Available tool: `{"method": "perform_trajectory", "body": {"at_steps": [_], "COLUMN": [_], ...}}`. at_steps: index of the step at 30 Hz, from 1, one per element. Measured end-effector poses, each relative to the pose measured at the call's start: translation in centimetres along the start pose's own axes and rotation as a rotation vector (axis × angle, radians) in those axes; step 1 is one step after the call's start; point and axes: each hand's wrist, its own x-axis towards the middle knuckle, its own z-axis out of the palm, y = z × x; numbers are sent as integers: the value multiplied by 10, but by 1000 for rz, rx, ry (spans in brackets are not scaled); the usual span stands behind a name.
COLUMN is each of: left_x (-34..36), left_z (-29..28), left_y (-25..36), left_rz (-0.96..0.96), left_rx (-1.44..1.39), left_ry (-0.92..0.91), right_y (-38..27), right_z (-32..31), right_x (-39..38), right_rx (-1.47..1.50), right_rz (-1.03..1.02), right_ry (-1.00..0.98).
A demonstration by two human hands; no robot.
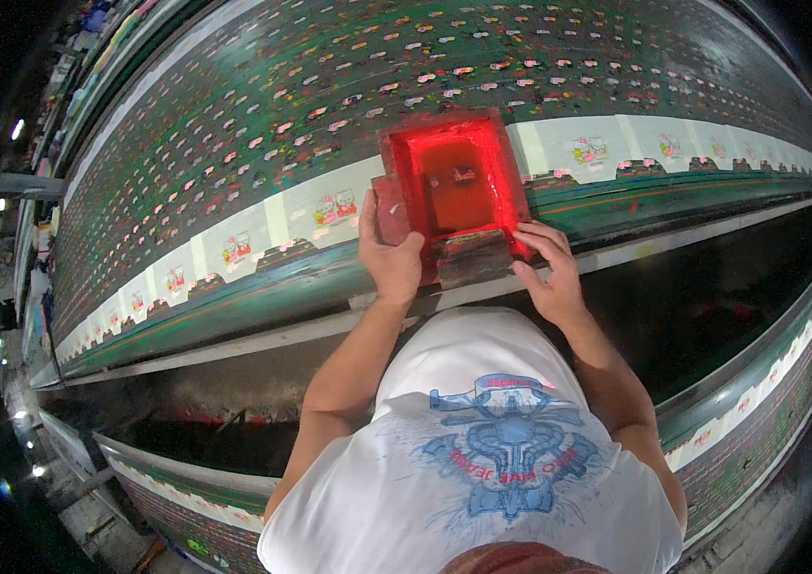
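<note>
A small screen-printing frame [393, 143], smeared bright red, lies on the long printing table over a row of white fabric pieces [589, 150]. Inside its walls is a window of dark red ink [454, 187]. My left hand [392, 251] grips the frame's near left side, its thumb on the near end and its fingers beside a dull reddish plate [391, 210] that sticks out there. At the near right corner, my right hand [549, 271] has its fingers on the frame's edge and its thumb close by. The frame covers the fabric beneath it.
Fabric pieces with small printed figures [337, 206] run along the table's near edge both ways. The green table top [329, 96] beyond carries many small coloured marks. A pale rail [300, 337] borders its near side. Another similar table [195, 488] stands behind me.
</note>
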Motion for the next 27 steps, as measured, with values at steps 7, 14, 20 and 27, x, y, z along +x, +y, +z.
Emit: {"method": "perform_trajectory", "body": {"at_steps": [7, 14, 20, 27], "left_x": [-12, -15, -17, -15], "left_z": [45, 50, 55, 52], "left_y": [-1, 0, 7, 8], "left_rz": [-62, -26, -72, -102], "left_rx": [14, 100, 114, 66], "left_ry": [8, 37, 64, 70], "right_y": [32, 25, 8, 12], "right_z": [-48, -62, -58, -51], "right_x": [-1, 16, 32, 41], "right_rx": [10, -74, -194, -257], "right_rz": [-62, -255, -408, -452], "right_ry": [-32, -154, -417, -497]}}
